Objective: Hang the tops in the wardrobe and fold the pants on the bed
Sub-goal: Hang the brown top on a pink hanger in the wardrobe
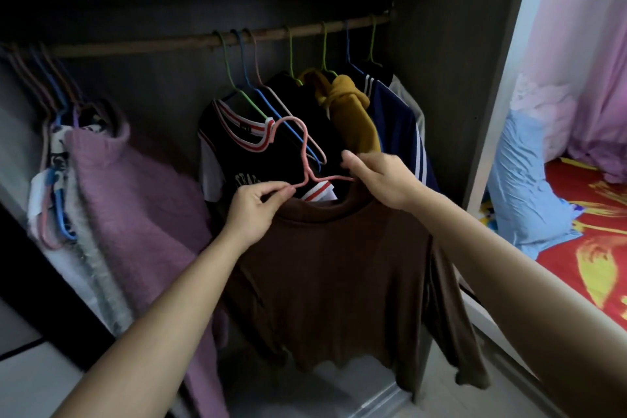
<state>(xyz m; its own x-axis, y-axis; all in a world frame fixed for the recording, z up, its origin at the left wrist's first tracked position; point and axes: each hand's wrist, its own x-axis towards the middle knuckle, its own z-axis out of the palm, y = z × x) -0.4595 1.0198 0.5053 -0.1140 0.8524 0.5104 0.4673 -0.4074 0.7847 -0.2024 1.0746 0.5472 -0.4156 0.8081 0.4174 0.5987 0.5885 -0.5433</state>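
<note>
Holding a brown top [339, 265] up in front of the open wardrobe [441, 95] here, already threaded on a pink hanger [307, 153]. Left grip [256, 205] pinches the hanger's left shoulder wire between thumb and fingertips. Right grip [376, 180] pinches the right shoulder wire, maybe with a bit of collar too, so both are closed on the hanger with no slack. The top hangs straight below both grips with its sleeves dangling, and the hook pokes up above and between them. The rail [152, 45] runs well above the grips and the hook isn't on it yet, so I'd say this top is about halfway hung. No pants in sight, and the bed [593, 248] is off to the right of the right grip. Stuff that could go wrong: just behind the grips there's a black jersey [237, 149] and a blue hanger [268, 104] that looks empty. The pink hook sits right in front of those, so lifting straight up could snag one and drag it along. The neckline looks wide too, so tipping the hanger on the way up might let the top slide off one shoulder. The free stretch of rail is up and left of the left grip, between the jersey bunch and a fuzzy purple sweater [135, 187]. Going up and right instead means cramming it against the mustard hoodie [353, 112] and probably knocking that crooked.
</note>
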